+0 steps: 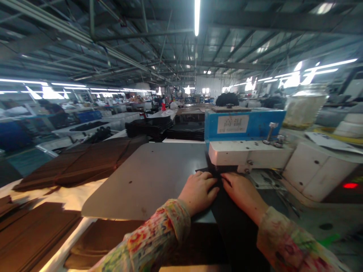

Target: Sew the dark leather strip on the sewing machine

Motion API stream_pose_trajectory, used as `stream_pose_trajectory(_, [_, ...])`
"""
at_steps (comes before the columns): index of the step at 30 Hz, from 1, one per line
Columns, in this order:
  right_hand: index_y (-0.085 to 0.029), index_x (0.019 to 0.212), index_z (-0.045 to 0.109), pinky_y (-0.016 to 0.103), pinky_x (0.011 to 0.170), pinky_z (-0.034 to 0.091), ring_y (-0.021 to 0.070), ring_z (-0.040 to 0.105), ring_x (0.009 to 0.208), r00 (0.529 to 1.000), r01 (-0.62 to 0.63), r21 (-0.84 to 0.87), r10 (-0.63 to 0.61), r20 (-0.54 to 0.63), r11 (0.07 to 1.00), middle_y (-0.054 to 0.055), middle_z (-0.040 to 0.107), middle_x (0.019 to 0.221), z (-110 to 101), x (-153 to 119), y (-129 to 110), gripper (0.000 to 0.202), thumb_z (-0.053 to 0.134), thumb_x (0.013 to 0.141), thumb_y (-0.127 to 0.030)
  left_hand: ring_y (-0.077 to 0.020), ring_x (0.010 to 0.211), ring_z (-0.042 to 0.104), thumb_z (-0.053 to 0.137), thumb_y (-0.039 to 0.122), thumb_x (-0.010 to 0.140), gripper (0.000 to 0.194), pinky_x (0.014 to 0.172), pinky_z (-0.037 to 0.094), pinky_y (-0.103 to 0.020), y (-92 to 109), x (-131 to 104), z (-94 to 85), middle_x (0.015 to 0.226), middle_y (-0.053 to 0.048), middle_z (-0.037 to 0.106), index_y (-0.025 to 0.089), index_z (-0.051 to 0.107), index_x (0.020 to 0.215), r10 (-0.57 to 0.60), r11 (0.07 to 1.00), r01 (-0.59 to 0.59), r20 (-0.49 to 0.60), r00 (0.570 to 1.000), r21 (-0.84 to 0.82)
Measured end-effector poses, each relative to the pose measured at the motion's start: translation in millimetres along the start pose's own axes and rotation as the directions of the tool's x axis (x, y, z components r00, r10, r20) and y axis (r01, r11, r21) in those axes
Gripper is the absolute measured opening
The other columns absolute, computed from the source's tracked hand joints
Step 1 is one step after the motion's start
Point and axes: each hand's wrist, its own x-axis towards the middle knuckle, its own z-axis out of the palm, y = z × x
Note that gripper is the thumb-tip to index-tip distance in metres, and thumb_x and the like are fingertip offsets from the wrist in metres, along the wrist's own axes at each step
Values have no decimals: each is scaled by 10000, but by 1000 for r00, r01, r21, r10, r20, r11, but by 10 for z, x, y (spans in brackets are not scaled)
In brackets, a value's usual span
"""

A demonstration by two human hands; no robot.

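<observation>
A long black fabric piece (231, 223) runs from under the sewing machine's white head (241, 154) toward me and off the near edge. My left hand (200, 190) lies on its left part, fingers stretched out and pressing down, partly over the grey metal plate (147, 177). Close by on the right, my right hand (242, 192) has its fingertips on the same fabric just below the machine head, thumb and fingers brought together at its edge. The stitching point is hidden under the head. A blue housing (245, 126) with a white label sits above it.
Brown fabric stacks (87, 160) lie on the left, with more brown pieces (36, 234) nearer. Black stacks (185, 130) stand behind the plate. Scissors-like metal tools (280, 189) lie right of the machine. A large clear jar (304, 105) stands at the back right.
</observation>
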Motion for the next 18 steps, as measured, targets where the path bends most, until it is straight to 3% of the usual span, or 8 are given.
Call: stream_pose_trajectory(18, [-119,1042,593,302,841,428,202,579,935,1000,-6,-33,6,6,999,118,631,1012,-24,-9,-38,302,370,844,-165,-193,949,484,427,358,851,292,821,417,-339,-3,-3,-1,1086,-17,568,245,578,1074,5,1000,-4,19,1000,-25])
